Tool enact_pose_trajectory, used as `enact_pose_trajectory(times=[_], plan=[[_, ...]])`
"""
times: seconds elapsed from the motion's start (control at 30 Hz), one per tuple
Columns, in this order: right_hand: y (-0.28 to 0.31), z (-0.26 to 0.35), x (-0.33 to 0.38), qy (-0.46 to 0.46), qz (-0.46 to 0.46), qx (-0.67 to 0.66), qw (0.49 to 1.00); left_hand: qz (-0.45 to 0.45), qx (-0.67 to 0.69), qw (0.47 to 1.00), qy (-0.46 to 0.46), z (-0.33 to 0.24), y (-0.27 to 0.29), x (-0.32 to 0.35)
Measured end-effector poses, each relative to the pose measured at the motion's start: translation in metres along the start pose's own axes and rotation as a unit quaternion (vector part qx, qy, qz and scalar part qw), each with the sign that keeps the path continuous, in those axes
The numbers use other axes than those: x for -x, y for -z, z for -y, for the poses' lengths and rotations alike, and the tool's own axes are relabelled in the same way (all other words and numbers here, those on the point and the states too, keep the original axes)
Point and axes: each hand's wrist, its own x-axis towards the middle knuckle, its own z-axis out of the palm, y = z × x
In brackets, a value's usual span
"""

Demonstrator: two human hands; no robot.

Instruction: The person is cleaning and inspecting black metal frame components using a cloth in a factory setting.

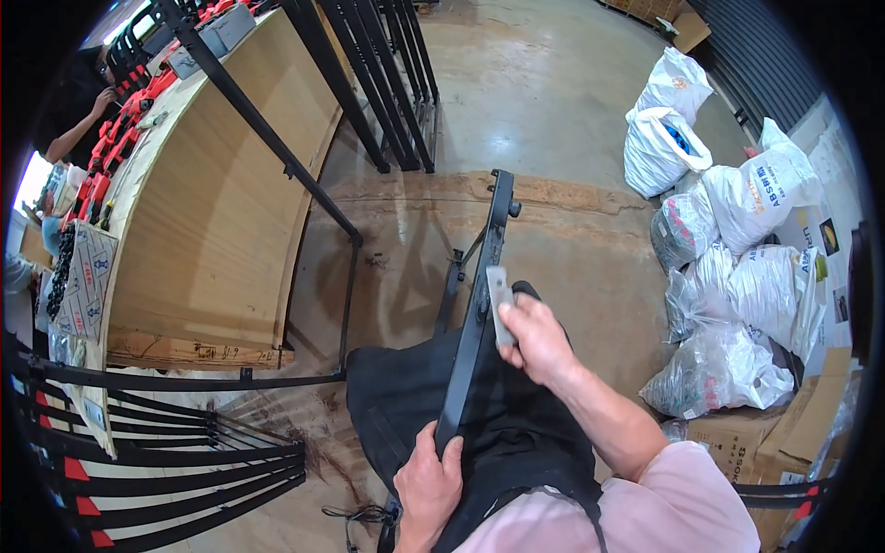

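A long black metal bar (464,369) slants across my lap, its far end raised above the floor and carrying a dark round knob (514,209). My left hand (430,487) is closed round the near end of the bar, with the thumb on top. In my right hand (537,339) I grip a flat grey metal plate (499,293) with a small hole near its top. The plate lies close against the right side of the bar, about halfway along; whether they touch I cannot tell. A shorter black leg (450,293) joins the bar beyond my knees.
At left stands a wooden workbench (221,212) carrying red parts (111,157); a person (78,124) works behind it. Black metal frames stand beyond (392,92) and stack at lower left (203,456). White sacks (761,194) and cardboard boxes (737,442) line the right.
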Motion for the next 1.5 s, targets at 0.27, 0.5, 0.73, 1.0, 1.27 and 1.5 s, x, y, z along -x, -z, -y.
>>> enact_pose_trajectory(times=[0.27,0.5,0.73,1.0,1.27,1.5], plan=[[-0.001,0.004,-0.009,-0.001,-0.012,-0.002,1.000,0.013,-0.022,0.999,0.031,-0.003,0.006,-0.004],[-0.006,0.012,-0.005,-0.024,0.007,0.051,0.998,0.022,-0.018,0.999,0.039,0.001,0.007,-0.005],[-0.007,0.010,-0.011,-0.038,0.013,0.027,0.999,0.033,-0.026,0.998,0.047,-0.001,0.012,-0.009],[-0.006,0.006,-0.029,-0.013,0.010,0.001,1.000,0.014,-0.017,0.999,0.039,0.005,0.010,-0.009],[0.018,0.022,-0.031,0.044,-0.051,0.089,0.994,0.014,-0.018,0.999,0.041,0.010,0.011,-0.010],[0.063,0.024,-0.063,0.302,-0.196,0.489,0.794,0.012,-0.048,0.999,0.023,0.011,0.014,-0.015]])
